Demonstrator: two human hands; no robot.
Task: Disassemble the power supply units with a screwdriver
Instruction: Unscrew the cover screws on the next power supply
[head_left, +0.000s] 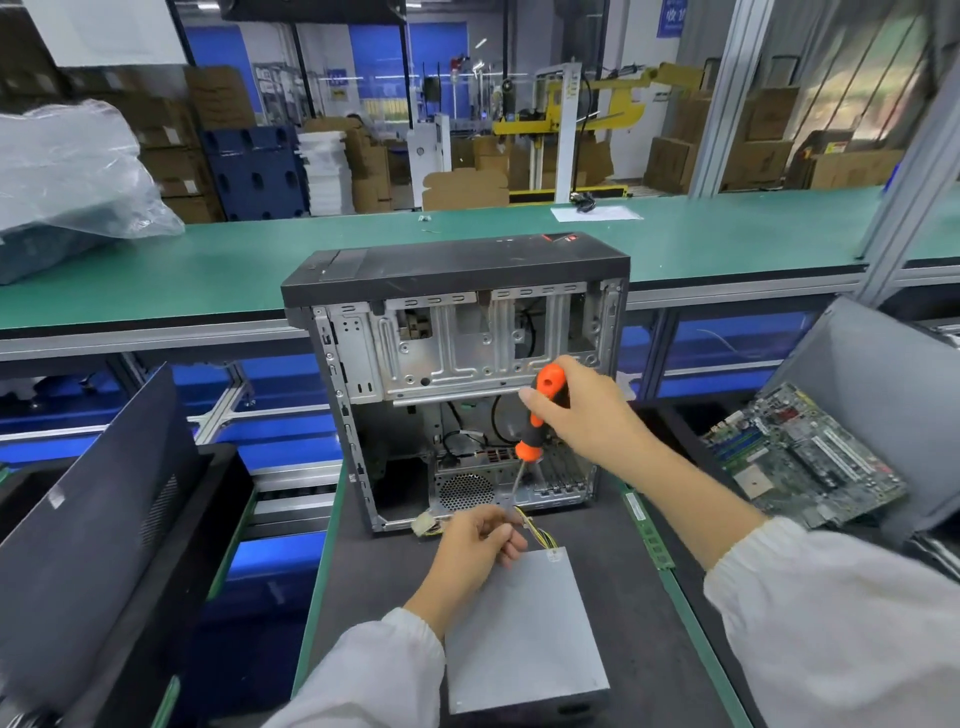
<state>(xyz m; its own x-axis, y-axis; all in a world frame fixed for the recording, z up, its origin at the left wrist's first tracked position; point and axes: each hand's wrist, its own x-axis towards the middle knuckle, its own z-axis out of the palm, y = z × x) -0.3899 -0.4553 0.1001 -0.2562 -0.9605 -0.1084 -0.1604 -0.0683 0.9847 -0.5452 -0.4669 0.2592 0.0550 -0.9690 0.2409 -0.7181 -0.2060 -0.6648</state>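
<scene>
Dark bench mat (374, 597), right hand (587, 410) gripping screwdriver (540, 410) (orange-black handle), left hand (478, 540) pinching wires (537, 532)

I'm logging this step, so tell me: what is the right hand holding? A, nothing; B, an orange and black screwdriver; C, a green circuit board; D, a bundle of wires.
B: the right hand grips the orange and black screwdriver by its handle, tip pointing down toward the left hand, in front of the open computer case.
</scene>
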